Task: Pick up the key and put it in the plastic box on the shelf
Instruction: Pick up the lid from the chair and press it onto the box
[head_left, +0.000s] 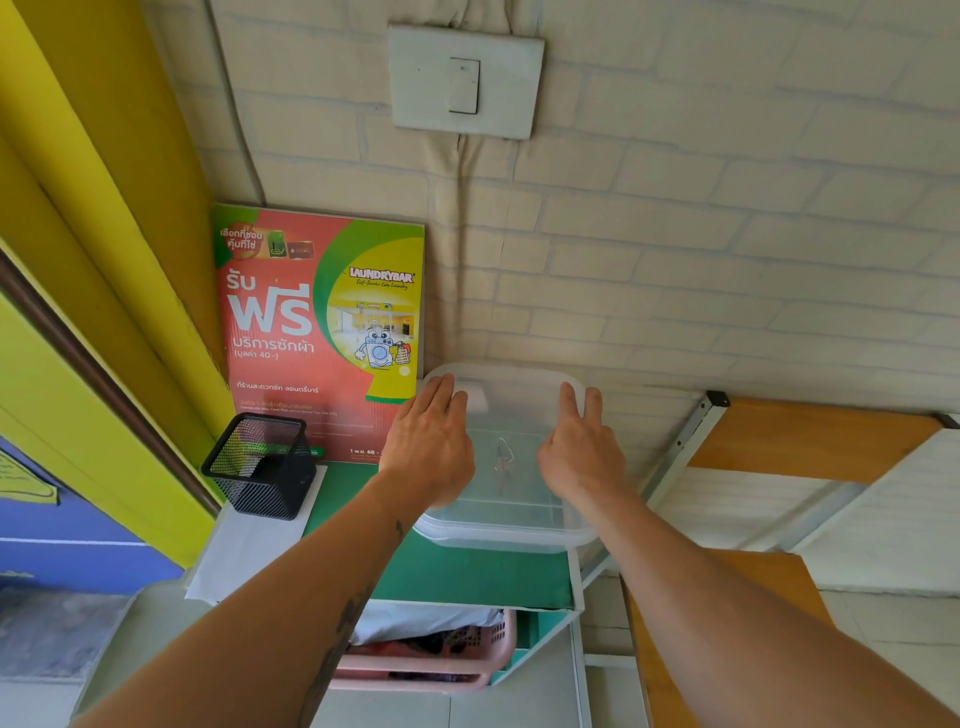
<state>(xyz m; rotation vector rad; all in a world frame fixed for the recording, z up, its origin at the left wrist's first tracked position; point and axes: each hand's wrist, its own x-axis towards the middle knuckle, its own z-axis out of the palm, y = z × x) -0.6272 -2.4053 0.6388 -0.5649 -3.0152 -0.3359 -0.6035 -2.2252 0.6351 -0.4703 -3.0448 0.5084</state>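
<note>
A clear plastic box (506, 514) with its translucent lid on stands on the green shelf top (467, 571) against the wall. Through the lid I can make out the key (503, 460) lying inside, near the middle. My left hand (428, 447) rests flat on the left side of the lid, fingers stretched toward the far edge. My right hand (582, 447) lies the same way on the right side of the lid. Neither hand holds anything; both press or rest on the lid.
A black mesh pen holder (262, 465) stands on white paper left of the box. A red and green laundry poster (322, 332) leans on the wall behind. A pink basket (441, 660) sits on the shelf below. A folded wooden table (779, 452) stands at the right.
</note>
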